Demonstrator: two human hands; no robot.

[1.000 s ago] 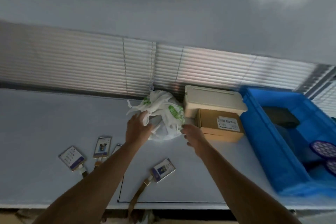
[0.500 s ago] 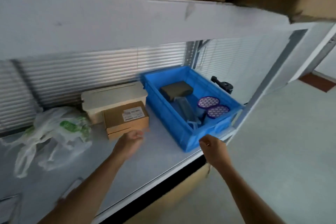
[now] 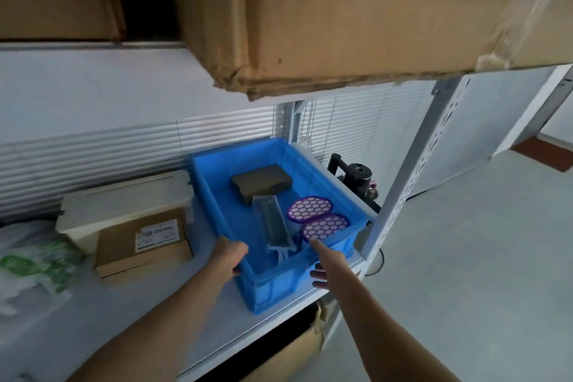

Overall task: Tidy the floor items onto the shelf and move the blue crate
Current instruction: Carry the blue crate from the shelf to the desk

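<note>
Forearms reached in from the near edge; we had our left hand (image 3: 231,256) curled over the near-left rim of the blue crate (image 3: 273,284) and our right hand (image 3: 327,263) open-fingered against its near-right corner, likely to drag or lift it. The crate sat on the white shelf (image 3: 130,313), beside a cardboard box (image 3: 142,245). Further in lay a dark block (image 3: 260,183) and purple honeycomb discs (image 3: 310,209); our right fingertips were hidden behind the wall
</note>
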